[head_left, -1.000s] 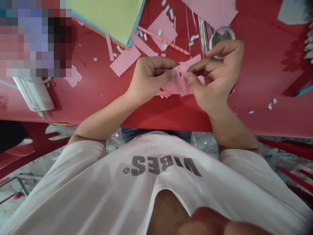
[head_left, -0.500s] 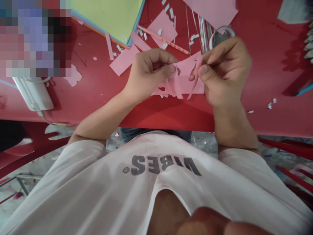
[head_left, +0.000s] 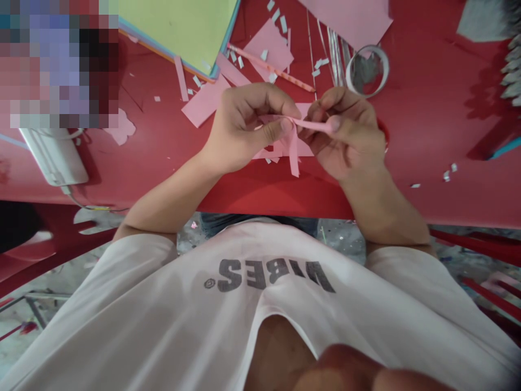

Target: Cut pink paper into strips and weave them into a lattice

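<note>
Since the earlier frame, the two hands have moved closer together and the right hand has dropped toward the person, so it no longer overlaps the roll of clear tape (head_left: 367, 70). The tape now sits just beyond it, at about 1 o'clock.

At the center of the view, over a red plastic table (head_left: 431, 136), the person's left hand (head_left: 244, 127) and right hand (head_left: 345, 133) hold a narrow pink paper strip (head_left: 313, 124) stretched level between them. The left thumb presses the strip against the curled fingers in a firm pinch. The right thumb pinches the other end against bent fingers. A second pink strip (head_left: 293, 157) hangs down below the left thumb, and a cut pink paper piece (head_left: 285, 151) lies beneath the hands, apparently joined to it, though the join is hidden.

A pink pencil (head_left: 268, 68) lies at 12 o'clock among paper scraps, a stack of green paper (head_left: 175, 27) sits at 11 o'clock, and a loose pink strip (head_left: 205, 101) lies at 10 o'clock. A white power strip (head_left: 52, 157) lies at 9 o'clock.
</note>
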`<state>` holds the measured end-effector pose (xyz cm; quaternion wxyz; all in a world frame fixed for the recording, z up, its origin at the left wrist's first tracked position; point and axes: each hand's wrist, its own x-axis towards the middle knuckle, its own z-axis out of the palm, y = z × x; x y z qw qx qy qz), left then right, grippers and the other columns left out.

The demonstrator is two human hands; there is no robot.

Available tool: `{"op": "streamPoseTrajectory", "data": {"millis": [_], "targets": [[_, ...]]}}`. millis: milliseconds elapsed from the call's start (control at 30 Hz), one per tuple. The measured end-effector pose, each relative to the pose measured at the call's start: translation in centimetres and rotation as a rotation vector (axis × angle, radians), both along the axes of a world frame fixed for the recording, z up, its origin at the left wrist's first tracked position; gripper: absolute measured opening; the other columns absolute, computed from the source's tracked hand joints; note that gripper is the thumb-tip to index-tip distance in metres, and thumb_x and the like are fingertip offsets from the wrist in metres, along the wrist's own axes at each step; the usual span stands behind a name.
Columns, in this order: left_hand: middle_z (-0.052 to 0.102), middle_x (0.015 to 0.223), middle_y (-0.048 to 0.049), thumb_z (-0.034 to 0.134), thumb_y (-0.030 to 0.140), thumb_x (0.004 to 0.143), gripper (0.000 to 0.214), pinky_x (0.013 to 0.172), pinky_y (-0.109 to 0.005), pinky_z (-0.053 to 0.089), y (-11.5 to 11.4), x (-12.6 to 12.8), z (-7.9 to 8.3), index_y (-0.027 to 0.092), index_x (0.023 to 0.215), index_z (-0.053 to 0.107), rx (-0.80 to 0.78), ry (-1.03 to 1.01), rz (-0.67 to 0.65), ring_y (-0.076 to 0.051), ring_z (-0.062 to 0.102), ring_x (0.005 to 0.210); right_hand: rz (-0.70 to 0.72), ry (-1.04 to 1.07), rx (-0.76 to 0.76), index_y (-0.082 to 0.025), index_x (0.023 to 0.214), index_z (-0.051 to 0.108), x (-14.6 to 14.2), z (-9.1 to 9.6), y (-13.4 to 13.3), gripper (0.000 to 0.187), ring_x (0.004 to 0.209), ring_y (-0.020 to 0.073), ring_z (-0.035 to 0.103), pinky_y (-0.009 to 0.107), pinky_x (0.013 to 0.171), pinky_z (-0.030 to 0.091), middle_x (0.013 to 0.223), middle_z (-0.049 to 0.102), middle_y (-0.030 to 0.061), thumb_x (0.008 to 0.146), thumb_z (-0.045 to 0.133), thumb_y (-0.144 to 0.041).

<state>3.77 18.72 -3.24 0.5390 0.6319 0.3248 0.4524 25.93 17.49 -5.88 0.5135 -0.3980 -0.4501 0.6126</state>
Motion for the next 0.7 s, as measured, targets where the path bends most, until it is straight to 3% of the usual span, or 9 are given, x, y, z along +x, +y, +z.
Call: {"op": "streamPoseTrajectory", "data": {"millis": [100, 233, 300, 433, 600, 700], "targets": [[0.075, 0.093, -0.0014, 0.080, 0.044, 0.095, 0.021, 0.080, -0.038, 0.064, -0.1, 0.0, 0.4, 0.023, 0.101, 0.080, -0.057, 0.006, 0.038, -0.021, 0.078, 0.088, -0.037, -0.048, -0.127, -0.033, 0.090, 0.074, -0.6, 1.7, -0.8, 0.041, 0.073, 0.0224, 0.071, 0.043, 0.078, 0.067, 0.086, 0.073, -0.0015, 0.068, 0.098, -0.058], [0.076, 0.093, -0.0037, 0.084, 0.031, 0.092, 0.012, 0.080, -0.037, 0.062, 0.0, 0.0, 0.5, 0.022, 0.099, 0.081, -0.081, -0.056, 0.025, -0.021, 0.078, 0.088, -0.123, -0.061, -0.123, -0.035, 0.086, 0.079, -1.3, 2.6, -1.2, 0.019, 0.073, 0.0221, 0.073, 0.040, 0.068, 0.065, 0.085, 0.076, -0.0028, 0.082, 0.093, -0.047], [0.077, 0.094, -0.0041, 0.084, 0.029, 0.092, 0.010, 0.080, -0.037, 0.061, 0.0, 0.0, 0.5, 0.023, 0.099, 0.081, -0.092, -0.074, 0.014, -0.021, 0.077, 0.087, -0.133, -0.080, -0.093, -0.037, 0.084, 0.079, -1.2, 2.5, -1.1, 0.020, 0.074, 0.0234, 0.073, 0.043, 0.068, 0.064, 0.087, 0.077, -0.0031, 0.082, 0.093, -0.052], [0.081, 0.097, -0.0049, 0.082, 0.021, 0.094, 0.011, 0.079, -0.037, 0.062, -0.2, 0.2, 0.6, 0.024, 0.104, 0.082, -0.162, -0.093, 0.015, -0.021, 0.077, 0.087, -0.148, -0.192, -0.028, -0.040, 0.085, 0.080, -0.9, 1.7, -1.0, 0.026, 0.089, 0.0246, 0.070, 0.045, 0.087, 0.063, 0.098, 0.079, -0.0033, 0.077, 0.096, -0.059], [0.082, 0.094, -0.0023, 0.077, 0.009, 0.093, 0.019, 0.083, -0.032, 0.064, 0.0, 0.7, 0.8, 0.023, 0.102, 0.085, -0.225, -0.157, 0.066, -0.019, 0.081, 0.094, -0.266, -0.315, 0.039, -0.037, 0.089, 0.081, -0.5, 0.3, -0.6, 0.031, 0.069, 0.0210, 0.060, 0.044, 0.073, 0.056, 0.081, 0.077, -0.0021, 0.079, 0.093, -0.063], [0.081, 0.090, -0.0006, 0.072, 0.003, 0.092, 0.026, 0.075, -0.027, 0.064, 0.1, 0.6, 0.8, 0.022, 0.102, 0.086, -0.325, -0.190, 0.053, -0.015, 0.079, 0.086, -0.248, -0.367, 0.062, -0.038, 0.093, 0.080, -0.1, -0.4, -0.2, 0.029, 0.072, 0.0226, 0.061, 0.045, 0.073, 0.056, 0.084, 0.076, -0.0015, 0.082, 0.091, -0.063]]}}
